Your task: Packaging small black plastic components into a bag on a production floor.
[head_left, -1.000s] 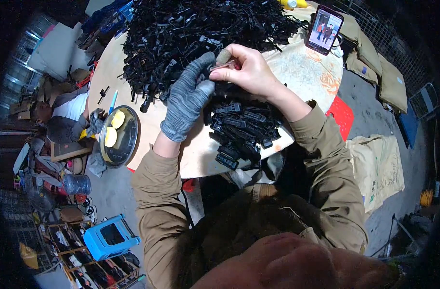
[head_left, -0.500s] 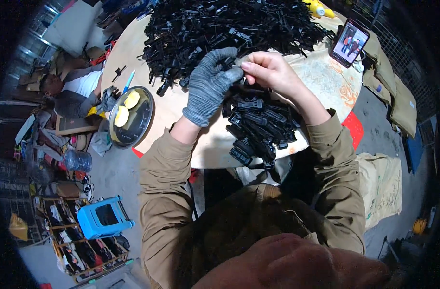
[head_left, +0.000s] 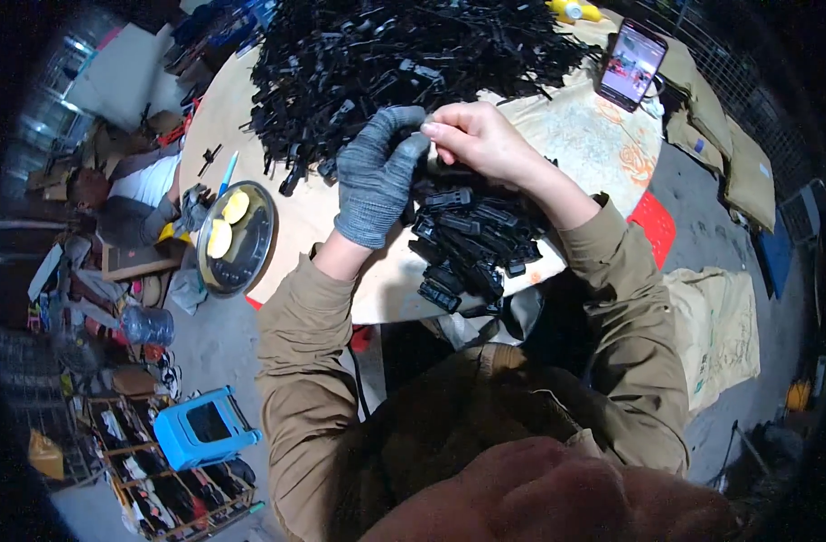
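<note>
My left hand (head_left: 374,181), in a grey knitted glove, is curled with thumb and fingers brought together. Bare and pinching, my right hand (head_left: 485,140) meets it at the fingertips. Whatever is between them is too small and covered to name. Just below my hands lies a smaller heap of black plastic parts (head_left: 471,235), long and narrow, near the table's front edge. Behind my hands rises a large pile of black plastic parts (head_left: 340,63).
Left on the round table (head_left: 282,230) is a dark round tray (head_left: 261,244) with yellow pieces, beside a blue pen (head_left: 228,172). A phone (head_left: 631,65) stands at the right. Another person (head_left: 133,203) is at the far left. A blue plastic stool (head_left: 205,425) stands on the floor.
The view has shifted slightly, so the table and heaps sit a little further left. My hands stay together at the fingertips, the right fingers slightly more closed. The phone's picture has changed.
</note>
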`<state>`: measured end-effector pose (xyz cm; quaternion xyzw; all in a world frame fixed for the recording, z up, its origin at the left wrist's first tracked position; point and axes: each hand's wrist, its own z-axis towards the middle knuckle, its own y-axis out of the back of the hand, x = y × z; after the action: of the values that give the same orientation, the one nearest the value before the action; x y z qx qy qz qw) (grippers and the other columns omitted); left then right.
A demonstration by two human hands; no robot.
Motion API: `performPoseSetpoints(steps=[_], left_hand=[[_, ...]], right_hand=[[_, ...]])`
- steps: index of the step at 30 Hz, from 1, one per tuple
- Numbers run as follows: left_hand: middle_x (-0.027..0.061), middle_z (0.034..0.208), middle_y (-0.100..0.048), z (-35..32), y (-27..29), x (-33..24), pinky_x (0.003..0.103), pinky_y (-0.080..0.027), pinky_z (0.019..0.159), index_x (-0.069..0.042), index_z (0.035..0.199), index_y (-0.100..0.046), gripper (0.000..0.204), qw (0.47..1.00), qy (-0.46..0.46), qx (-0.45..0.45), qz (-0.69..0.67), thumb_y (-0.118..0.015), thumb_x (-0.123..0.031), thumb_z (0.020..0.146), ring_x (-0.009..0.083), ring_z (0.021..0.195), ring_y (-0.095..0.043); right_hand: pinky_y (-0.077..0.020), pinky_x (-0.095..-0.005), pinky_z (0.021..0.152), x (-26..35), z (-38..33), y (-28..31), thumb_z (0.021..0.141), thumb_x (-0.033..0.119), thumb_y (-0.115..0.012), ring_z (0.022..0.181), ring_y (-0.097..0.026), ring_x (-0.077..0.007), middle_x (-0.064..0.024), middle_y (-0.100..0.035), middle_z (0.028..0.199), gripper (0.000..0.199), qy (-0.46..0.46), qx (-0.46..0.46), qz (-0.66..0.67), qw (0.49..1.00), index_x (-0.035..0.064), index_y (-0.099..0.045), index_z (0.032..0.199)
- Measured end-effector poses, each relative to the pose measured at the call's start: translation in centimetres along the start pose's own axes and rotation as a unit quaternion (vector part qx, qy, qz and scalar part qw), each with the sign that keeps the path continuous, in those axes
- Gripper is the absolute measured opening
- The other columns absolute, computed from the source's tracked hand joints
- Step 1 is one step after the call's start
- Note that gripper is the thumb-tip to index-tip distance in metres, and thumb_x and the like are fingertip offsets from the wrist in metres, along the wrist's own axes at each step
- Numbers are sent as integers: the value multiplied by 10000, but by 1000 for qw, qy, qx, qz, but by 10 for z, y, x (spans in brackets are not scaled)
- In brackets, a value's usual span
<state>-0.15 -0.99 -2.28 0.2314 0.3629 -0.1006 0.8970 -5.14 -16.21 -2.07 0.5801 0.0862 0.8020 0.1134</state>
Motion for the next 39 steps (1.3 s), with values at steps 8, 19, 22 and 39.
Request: performPoseSetpoints(steps=[8,19,22,39], left_hand=[[93,1078,-549,-5,-8,-17,249,-429,818,-36,1216,-437,410,982,34,164,-85,-476,-25,808,133,900,-534],[181,1223,-448,-10,-3,-24,320,-368,925,-31,1302,-310,544,937,12,338,-86,-469,-217,815,260,1097,-473],[162,1254,-428,-8,-4,-26,317,-350,943,-16,1307,-289,586,936,48,318,-141,-513,-272,829,246,1128,-449],[108,1103,-479,9,-1,-3,262,-413,869,1,1285,-273,696,919,233,107,-301,-673,-108,726,156,1001,-485]], right_hand=[[-443,-189,586,-10,4,80,743,215,-671,671,-547,-40,-17,-625,748,226,66,-277,-210,935,40,-637,882],[-467,-386,763,-39,15,74,693,104,-540,873,-586,-290,-128,-622,885,266,-141,-72,-525,836,141,-639,937],[-474,-407,742,-57,21,75,689,79,-516,861,-594,-299,-152,-621,847,222,-143,-61,-577,802,101,-647,866],[-436,-196,664,-5,3,30,790,63,-588,731,-515,-46,8,-561,768,75,93,35,62,993,12,-575,844]])
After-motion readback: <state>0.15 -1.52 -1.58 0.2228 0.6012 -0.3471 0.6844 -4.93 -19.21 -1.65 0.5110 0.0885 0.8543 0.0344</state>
